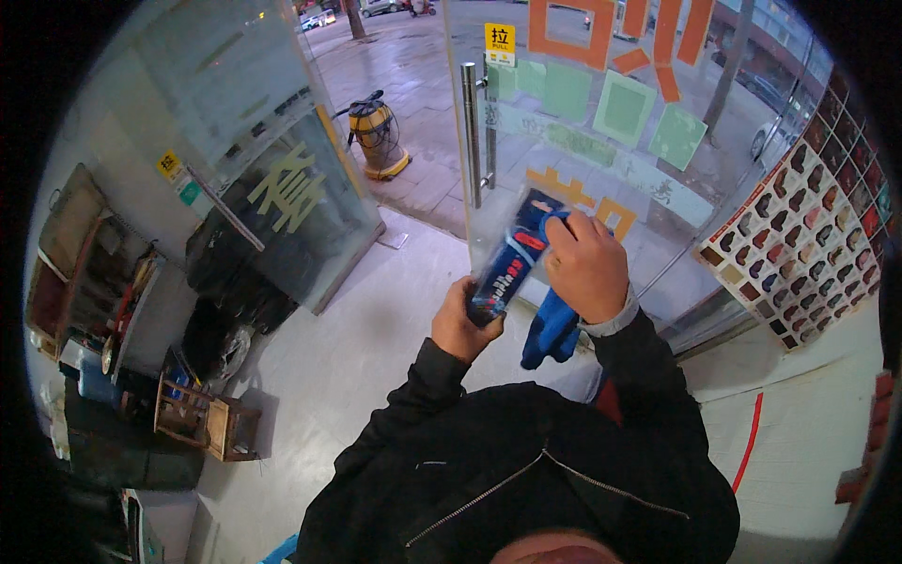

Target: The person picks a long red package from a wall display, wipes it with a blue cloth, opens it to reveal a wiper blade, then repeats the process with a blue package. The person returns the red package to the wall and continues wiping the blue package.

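My left hand [460,322] is wrapped around the lower end of a long dark blue package [512,258] with clear plastic at its edges. The package is tilted, its upper end pointing away and to the right. At that upper end, the bent fingers of my right hand [587,266] grip its right edge. Just below my right hand hangs a blue cloth item [552,329], possibly a glove; what holds it up is hidden behind the hand and wrist.
Ahead stand glass doors, the right one with a metal handle [472,136]. A yellow-and-black vacuum cleaner [376,136] stands outside on the paving. A small wooden chair [221,425] and cluttered shelves [117,301] are at left. At right hangs a sample chart [799,240].
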`<state>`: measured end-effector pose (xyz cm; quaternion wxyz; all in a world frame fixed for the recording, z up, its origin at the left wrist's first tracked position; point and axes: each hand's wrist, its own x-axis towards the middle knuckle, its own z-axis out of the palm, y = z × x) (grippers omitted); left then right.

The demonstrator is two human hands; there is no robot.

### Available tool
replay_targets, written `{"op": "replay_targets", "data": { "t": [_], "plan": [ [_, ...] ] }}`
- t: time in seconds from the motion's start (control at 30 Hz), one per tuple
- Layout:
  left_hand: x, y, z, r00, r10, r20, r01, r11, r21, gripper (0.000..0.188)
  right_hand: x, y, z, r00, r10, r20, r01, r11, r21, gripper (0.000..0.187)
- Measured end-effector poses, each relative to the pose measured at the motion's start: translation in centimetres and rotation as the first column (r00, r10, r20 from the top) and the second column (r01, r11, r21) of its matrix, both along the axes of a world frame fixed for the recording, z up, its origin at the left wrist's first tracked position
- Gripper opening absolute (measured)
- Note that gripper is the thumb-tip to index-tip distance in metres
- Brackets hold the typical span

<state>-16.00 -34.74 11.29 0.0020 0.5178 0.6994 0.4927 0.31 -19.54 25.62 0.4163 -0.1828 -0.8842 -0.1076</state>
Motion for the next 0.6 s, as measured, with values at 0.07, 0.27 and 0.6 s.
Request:
{"op": "replay_targets", "data": {
  "t": [0.07, 0.27, 0.6],
  "plan": [
    [-1.3, -0.3, -0.2, 0.998, 0.036, 0.046, -0.035, 0.999, -0.022, 0.079, 0.5, 0.3, -0.1, 0.998, -0.055, 0.029, 0.057, 0.996, -0.067, 0.018],
    [-4.0, -0.6, 0.4, 0.997, -0.04, 0.073, 0.038, 0.999, 0.028, 0.074, 0.6, 0.9, 2.9, 0.963, 0.095, -0.251, -0.107, 0.994, -0.037, 0.044],
    [-5.0, -1.3, 1.6, 0.99, -0.142, -0.026, 0.143, 0.988, 0.06, 0.073, -2.8, 1.6, 4.3, 0.898, 0.403, -0.177, -0.439, 0.841, -0.316, 0.045]
  ]
}}
